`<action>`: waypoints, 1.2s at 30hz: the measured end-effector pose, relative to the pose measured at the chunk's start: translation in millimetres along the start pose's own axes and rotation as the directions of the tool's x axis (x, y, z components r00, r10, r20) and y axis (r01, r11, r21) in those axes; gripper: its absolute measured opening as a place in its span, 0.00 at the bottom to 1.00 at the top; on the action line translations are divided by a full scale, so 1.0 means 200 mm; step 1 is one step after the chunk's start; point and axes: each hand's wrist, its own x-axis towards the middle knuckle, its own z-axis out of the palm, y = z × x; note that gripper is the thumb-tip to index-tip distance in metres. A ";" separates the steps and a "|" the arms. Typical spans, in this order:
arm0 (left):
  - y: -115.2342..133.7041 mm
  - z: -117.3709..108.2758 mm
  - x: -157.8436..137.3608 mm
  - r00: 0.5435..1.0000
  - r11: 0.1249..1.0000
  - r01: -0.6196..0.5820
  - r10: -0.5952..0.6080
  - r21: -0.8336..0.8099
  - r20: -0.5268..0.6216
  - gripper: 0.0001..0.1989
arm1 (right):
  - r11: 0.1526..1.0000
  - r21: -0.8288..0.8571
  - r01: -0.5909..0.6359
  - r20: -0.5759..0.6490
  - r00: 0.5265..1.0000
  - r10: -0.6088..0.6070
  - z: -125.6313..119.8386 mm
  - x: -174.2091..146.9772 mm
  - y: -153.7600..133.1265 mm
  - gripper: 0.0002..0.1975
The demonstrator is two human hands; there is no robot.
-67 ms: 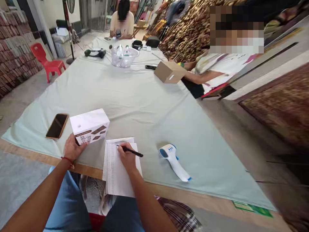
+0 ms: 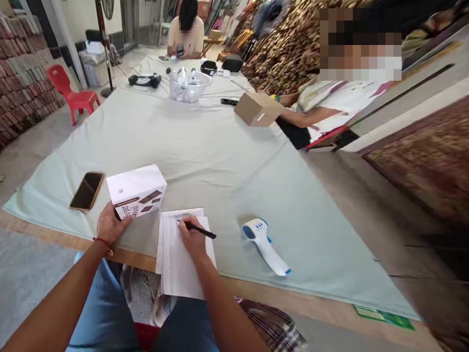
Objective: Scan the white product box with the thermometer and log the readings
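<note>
My left hand is closed on the near left corner of a white box with brown print, which rests on the cloth. Between the fingers of my right hand is a black pen, its tip on a stack of paper sheets. Rows of small marks run down the left side of the top sheet. The sheets hang a little over the table's near edge. To the left of the box lies a phone with a dark screen. A white and blue infrared thermometer lies right of the papers.
A pale cloth covers the long table. Farther back stand a clear basin of bottles, a headset and a cardboard box by a seated person's arm. Another person sits at the far end. A red chair stands left.
</note>
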 end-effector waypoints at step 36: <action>0.01 -0.01 0.00 0.999 0.997 -0.016 0.019 0.073 -0.035 0.30 | 0.998 0.015 -0.059 -0.071 0.996 0.060 -0.01 0.00 0.01 0.06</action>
